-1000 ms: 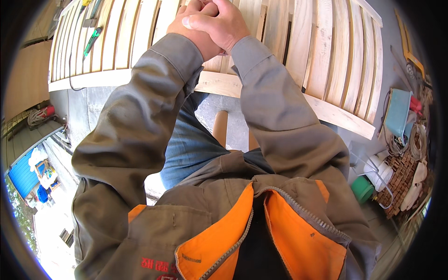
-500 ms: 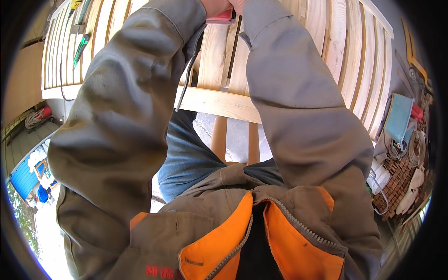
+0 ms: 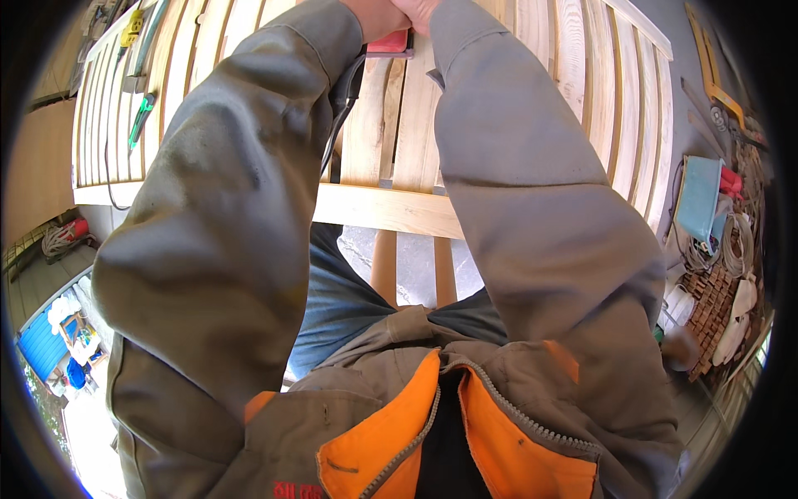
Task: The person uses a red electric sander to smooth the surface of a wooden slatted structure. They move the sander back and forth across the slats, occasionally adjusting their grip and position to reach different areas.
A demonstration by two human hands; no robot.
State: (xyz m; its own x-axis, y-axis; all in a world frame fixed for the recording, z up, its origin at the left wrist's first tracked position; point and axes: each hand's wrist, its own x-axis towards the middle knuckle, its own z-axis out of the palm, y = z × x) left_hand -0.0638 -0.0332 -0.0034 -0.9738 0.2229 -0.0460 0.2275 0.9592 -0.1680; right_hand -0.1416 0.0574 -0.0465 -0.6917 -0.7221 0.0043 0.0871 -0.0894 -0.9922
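Note:
My left hand (image 3: 374,18) and my right hand (image 3: 420,12) meet at the top edge, close together over a red flat-based corded tool (image 3: 389,45). Both hands appear to grip it, though the picture cuts off their fingertips and most of the tool. A dark cord (image 3: 349,93) runs back from it along my left sleeve. Under the tool lies a pale slatted wooden panel (image 3: 366,137), edged on my side by a crosswise rail (image 3: 386,208).
Left on the slats lie a green utility knife (image 3: 141,121) and a yellow-and-black tool (image 3: 130,30). To the right are a light-blue bin (image 3: 700,193), coiled cable (image 3: 736,243), a brown woven mat (image 3: 715,320) and a yellow-orange frame (image 3: 715,93). My legs (image 3: 337,295) are below the rail.
The view has shifted slightly, so hands, tool and panel sit lower. The cord end no longer hangs across the rail. A blurred brown shape has appeared beside the woven mat.

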